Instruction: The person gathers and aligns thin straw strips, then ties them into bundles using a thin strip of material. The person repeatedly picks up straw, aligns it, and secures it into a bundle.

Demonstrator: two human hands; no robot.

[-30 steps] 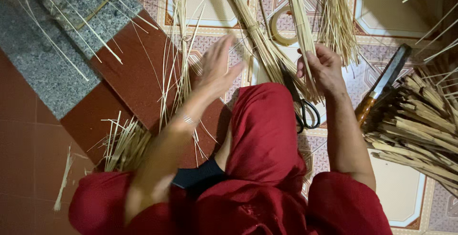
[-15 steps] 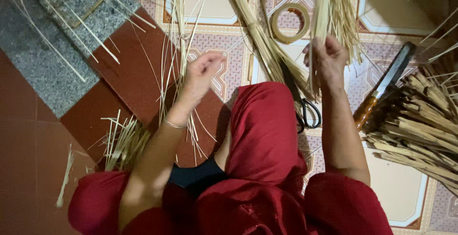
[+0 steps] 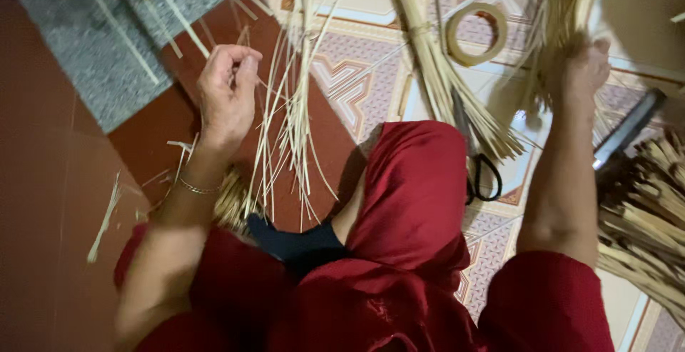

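The left hand (image 3: 227,95) has its fingers curled together and pinches thin pale straws (image 3: 289,131), which hang loose over the red floor (image 3: 50,180). The right hand (image 3: 586,70) is closed around a thick bundle of straw (image 3: 560,16) on the far right. Between the hands lie another straw bundle (image 3: 442,81) and a roll of tape (image 3: 477,34). Black scissors (image 3: 481,173) lie beside the person's red knee (image 3: 417,180).

Light: dim and warm, brightest on the pale tiles at upper right.
Shadows: dark red floor (image 3: 43,180) at left murky.
Sharpness: right hand (image 3: 585,73) motion-smeared (its straw too); elsewhere soft.
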